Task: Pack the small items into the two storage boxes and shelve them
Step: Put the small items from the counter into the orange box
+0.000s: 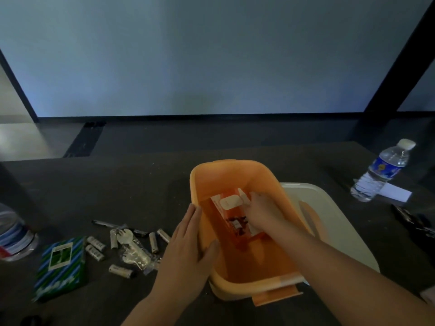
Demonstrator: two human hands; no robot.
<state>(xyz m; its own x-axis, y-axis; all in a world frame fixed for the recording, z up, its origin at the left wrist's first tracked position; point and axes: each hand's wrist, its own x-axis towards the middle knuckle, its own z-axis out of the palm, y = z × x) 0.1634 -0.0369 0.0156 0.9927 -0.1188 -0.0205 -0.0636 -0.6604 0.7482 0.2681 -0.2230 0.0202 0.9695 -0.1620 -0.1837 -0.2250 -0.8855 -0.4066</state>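
An orange storage box [235, 170] stands open on the dark table in front of me. My left hand [188, 245] grips its left rim, thumb inside and fingers flat on the outer wall. My right hand [261, 212] reaches down into the box and rests on an orange and white carton [227, 203] lying on the bottom. A white storage box [334, 212] sits just behind and to the right of the orange one. Several batteries [153, 242], a pen [110, 224], wrapped plastic cutlery [134, 249] and a green striped packet [61, 267] lie to the left.
A water bottle [381, 170] stands at the right on a white paper slip [395, 192]. Another bottle [11, 231] is at the left edge. Dark objects [414, 220] lie at the far right. A dark frame and pale wall rise behind the table.
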